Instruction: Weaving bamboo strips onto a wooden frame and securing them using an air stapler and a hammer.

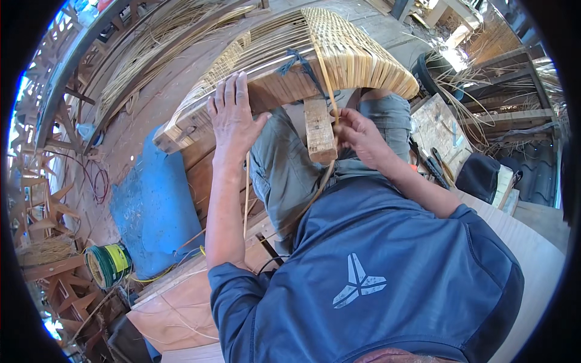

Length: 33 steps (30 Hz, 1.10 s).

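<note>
A partly woven cane panel (351,51) on a wooden frame (278,89) rests across my knees. Its right part is closely woven, while long bare strands run over the middle. My left hand (233,118) lies with fingers spread on the frame's near edge. At the right of a short wooden block (319,130), which juts toward me from the frame, my right hand (360,136) pinches a light cane strip (325,66) that runs up over the panel. Its fingertips are partly hidden by the block. A dark blue strip of cloth (296,63) is tied on the frame.
Bundles of loose cane (142,63) lie at the far left. A blue sheet (160,199) and a green bucket (109,265) are at my left. To my right stand a dark bucket (437,72), a worn board (440,130) and a black bag (478,174).
</note>
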### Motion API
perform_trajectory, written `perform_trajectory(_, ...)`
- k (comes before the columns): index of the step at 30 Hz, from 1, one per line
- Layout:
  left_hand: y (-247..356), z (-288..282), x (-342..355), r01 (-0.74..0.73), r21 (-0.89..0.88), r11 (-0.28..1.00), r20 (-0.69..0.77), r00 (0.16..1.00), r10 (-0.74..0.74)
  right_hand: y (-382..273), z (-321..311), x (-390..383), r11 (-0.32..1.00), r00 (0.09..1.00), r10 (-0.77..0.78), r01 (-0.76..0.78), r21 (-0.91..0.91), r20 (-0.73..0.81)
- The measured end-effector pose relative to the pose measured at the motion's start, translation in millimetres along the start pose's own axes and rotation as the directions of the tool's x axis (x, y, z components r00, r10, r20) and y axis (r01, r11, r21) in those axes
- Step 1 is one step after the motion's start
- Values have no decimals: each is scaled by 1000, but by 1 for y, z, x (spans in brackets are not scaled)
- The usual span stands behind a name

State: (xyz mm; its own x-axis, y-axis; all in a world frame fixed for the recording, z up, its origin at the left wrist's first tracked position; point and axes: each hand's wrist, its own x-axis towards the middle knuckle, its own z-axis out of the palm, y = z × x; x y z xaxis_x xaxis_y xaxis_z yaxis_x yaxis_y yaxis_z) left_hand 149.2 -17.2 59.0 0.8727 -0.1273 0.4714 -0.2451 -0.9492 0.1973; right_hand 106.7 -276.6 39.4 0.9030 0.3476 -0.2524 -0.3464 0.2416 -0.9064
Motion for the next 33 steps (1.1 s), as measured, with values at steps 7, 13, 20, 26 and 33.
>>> perform_trajectory(7,-3,23,-6,15,102,995,-189,982,5,23,-21,36,904,996,-85,64,-423,-32)
perform_trajectory(13,-12,28,-5,-7,25,1000,-260,966,13,28,-33,41,714,922,-384,261,-650,-52)
perform_trajectory(20,-4,30,-19,54,33,998,-243,969,-44,54,-29,37,798,923,-366,248,-549,-116)
perform_trajectory(26,1,34,-12,28,-8,1000,-272,962,-29,45,-39,55,782,929,-369,285,-555,-43)
perform_trajectory(33,-1,37,-10,82,-36,996,-252,964,-89,52,-50,65,489,832,-551,386,-782,66)
